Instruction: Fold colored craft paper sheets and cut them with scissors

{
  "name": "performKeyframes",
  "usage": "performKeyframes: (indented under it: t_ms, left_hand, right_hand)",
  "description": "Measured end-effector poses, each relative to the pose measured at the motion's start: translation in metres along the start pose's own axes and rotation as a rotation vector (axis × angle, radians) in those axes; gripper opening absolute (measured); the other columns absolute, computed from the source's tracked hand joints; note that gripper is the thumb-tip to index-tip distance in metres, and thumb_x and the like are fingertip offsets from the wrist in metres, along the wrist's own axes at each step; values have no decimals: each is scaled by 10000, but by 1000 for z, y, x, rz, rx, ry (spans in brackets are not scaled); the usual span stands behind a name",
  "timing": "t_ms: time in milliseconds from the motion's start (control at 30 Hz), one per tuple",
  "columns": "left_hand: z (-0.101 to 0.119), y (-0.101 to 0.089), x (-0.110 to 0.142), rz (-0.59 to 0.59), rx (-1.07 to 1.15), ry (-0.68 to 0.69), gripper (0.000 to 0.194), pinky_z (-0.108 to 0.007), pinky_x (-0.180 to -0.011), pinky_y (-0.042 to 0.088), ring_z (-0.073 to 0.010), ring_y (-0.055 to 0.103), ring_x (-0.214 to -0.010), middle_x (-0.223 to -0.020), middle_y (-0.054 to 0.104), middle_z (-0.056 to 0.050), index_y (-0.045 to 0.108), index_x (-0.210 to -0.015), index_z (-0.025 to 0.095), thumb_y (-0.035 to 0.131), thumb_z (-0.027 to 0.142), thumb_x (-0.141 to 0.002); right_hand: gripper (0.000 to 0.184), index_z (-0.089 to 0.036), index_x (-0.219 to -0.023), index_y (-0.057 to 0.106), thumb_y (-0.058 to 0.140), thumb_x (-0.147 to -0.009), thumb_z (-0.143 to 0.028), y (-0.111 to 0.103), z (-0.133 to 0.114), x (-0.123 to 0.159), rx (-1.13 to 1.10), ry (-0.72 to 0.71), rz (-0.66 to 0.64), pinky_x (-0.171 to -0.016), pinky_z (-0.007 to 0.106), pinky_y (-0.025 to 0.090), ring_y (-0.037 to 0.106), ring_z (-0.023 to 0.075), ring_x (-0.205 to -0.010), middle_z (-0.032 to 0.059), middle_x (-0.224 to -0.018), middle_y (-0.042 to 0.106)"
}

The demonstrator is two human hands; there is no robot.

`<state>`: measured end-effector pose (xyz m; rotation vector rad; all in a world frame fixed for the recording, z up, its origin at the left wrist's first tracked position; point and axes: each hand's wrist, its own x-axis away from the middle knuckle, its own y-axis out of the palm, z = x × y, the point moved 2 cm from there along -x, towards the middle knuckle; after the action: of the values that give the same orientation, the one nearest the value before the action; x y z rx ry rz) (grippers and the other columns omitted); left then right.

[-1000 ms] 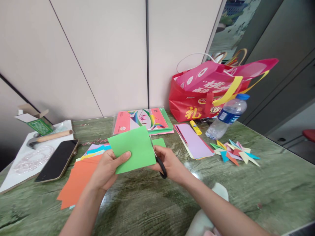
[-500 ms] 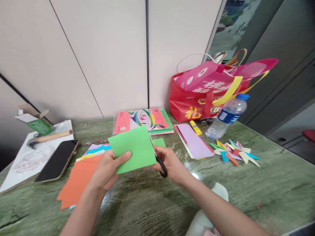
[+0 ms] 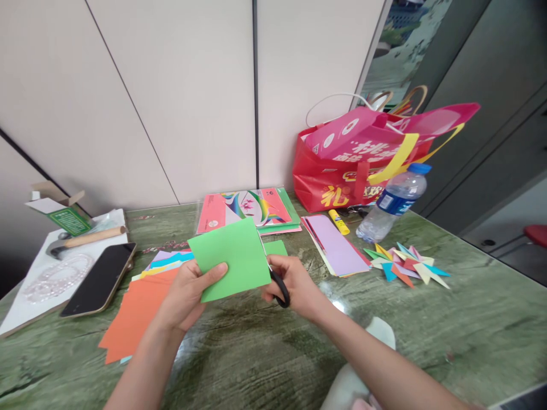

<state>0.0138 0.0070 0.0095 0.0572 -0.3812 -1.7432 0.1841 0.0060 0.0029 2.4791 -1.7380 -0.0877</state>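
Note:
My left hand (image 3: 191,286) pinches a sheet of green paper (image 3: 235,256), thumb on top and fingers underneath. My right hand (image 3: 290,282) is closed round the black handle of a pair of scissors (image 3: 281,289). Their blades lie along the right edge of the green sheet, mostly hidden by it. Another piece of green paper (image 3: 276,247) shows just beyond the scissors; whether it joins the held sheet I cannot tell. Below my left hand, a fanned stack of coloured paper (image 3: 141,307) lies on the table, orange uppermost.
Left: a phone (image 3: 99,279), a hammer (image 3: 89,238), a beaded string (image 3: 60,277) and a small box (image 3: 64,213). Behind: a paper pack (image 3: 248,208) and a red bag (image 3: 329,171). Right: purple paper strips (image 3: 337,245), a glue stick (image 3: 339,222), a bottle (image 3: 393,199) and folded paper pieces (image 3: 408,263).
Almost nothing differs. Both hands, the green sheet and the scissors keep their places, with only a very slight shift of the view.

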Motion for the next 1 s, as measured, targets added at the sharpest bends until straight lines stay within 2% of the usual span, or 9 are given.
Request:
performKeyframes:
  t_ms: [200,333,433,533,600,667,733,833,1000]
  left_hand:
    - [0,0,0,-11,-1,-5,358,-254,-580,505,-195,647,-709,-891,692,-93,614,-1037,143,648,199,-685]
    - [0,0,1,-21,27,-13,347,-280,-637,515,-213,646,-762,-915,687,-99,620,-1027,141,646,198,-686]
    - [1,0,2,-13,33,-22,349,-292,-654,520,-226,644,-790,-933,683,-104,625,-1021,142,652,200,-678]
    - [1,0,1,-12,41,-22,351,-290,-666,522,-230,639,-820,-966,674,-104,627,-1022,150,655,199,-676]
    - [1,0,1,-9,48,-15,345,-288,-676,523,-227,637,-831,-976,671,-101,629,-1020,153,652,198,-679]
    - [1,0,-1,3,56,-2,334,-296,-691,522,-226,639,-826,-971,673,-100,631,-1013,150,648,200,-683]
    - [1,0,-2,26,70,1,321,-308,-706,521,-226,640,-820,-967,674,-101,636,-998,144,647,210,-684]
    - [-4,0,-7,87,84,-34,314,-318,-707,522,-229,639,-824,-971,673,-104,641,-972,134,653,237,-675]
    - [-6,-18,-13,300,-12,-38,291,-299,-647,524,-215,650,-742,-851,701,-92,651,-875,118,693,245,-616]
  right_hand:
    - [92,-163,-603,489,571,-568,-187,-3,3,-1,12,-54,39,-360,166,292,435,63,-354,-78,-405,435]
    - [105,-167,-631,485,567,-593,-221,-4,5,-1,9,-63,72,-369,172,286,442,69,-365,-77,-425,429]
    - [123,-166,-653,500,576,-610,-252,-8,6,-2,89,-82,41,-393,183,305,448,78,-400,-70,-437,435]
    - [193,-173,-779,551,601,-630,-286,-24,7,-6,373,-121,93,-451,199,348,478,95,-473,-51,-512,496]
    - [277,-199,-887,563,622,-625,-265,-42,7,-10,770,-83,267,-522,225,385,546,135,-583,-20,-626,576]
    - [351,-207,-959,554,625,-615,-215,-59,8,-13,1188,73,403,-582,272,406,592,204,-709,30,-752,626]
    - [343,-184,-985,551,600,-649,-232,-71,12,-17,1436,279,398,-618,314,421,609,259,-793,97,-857,642]
    - [309,-156,-983,560,574,-684,-233,-79,16,-20,1533,413,364,-656,339,433,612,285,-855,145,-917,639]
    - [253,-132,-973,587,450,-762,-120,-84,20,-23,1546,417,383,-666,330,439,620,270,-855,172,-906,645]
